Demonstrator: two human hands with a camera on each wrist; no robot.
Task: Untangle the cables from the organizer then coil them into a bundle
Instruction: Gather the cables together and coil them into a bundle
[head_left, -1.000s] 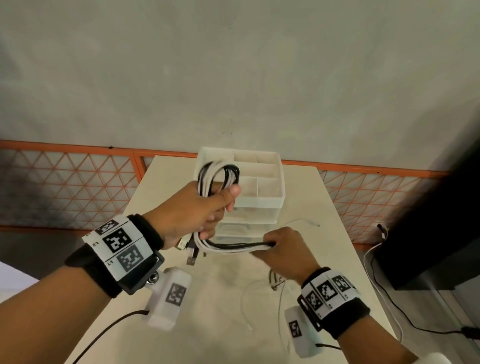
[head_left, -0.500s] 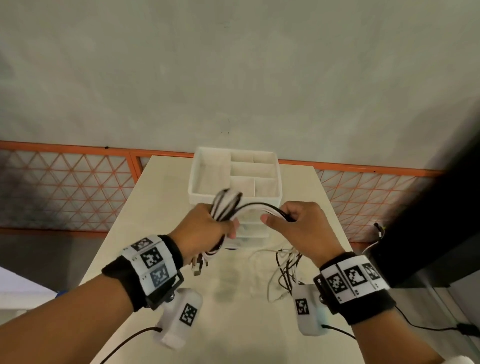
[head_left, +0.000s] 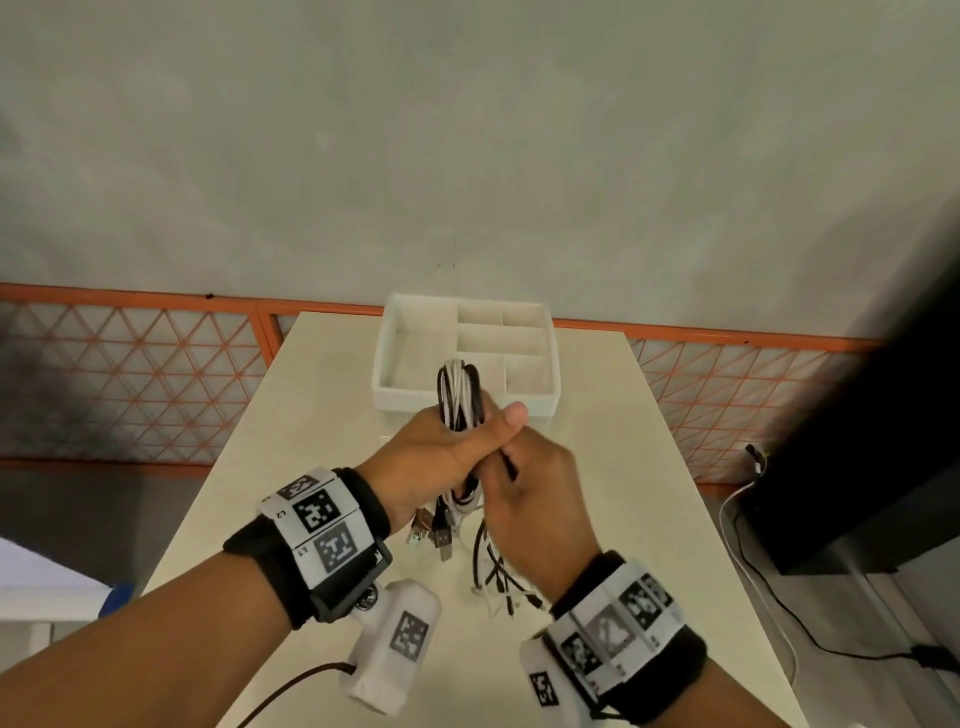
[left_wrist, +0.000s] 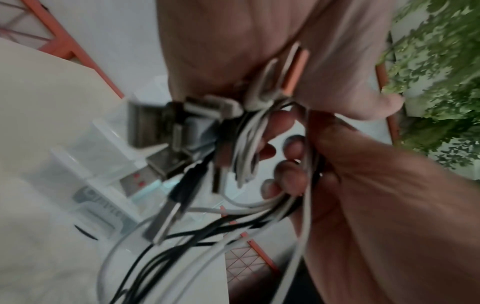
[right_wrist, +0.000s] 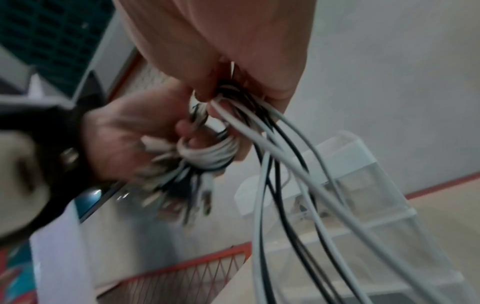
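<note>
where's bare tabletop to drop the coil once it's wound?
Bare: table left of the organizer, and the strip right of it to the edge. Crowded: loose cable ends on the near centre, under the hands.

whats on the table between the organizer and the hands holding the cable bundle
Head view: nothing shows there. Only bare table lies between the organizer and the left hand and right hand with the bundle held above it.

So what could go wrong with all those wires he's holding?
The loose tails hanging under the right hand could knot up again while winding. The coil might spring open if the left hand relaxes. The dangling plugs could snag a loop.
</note>
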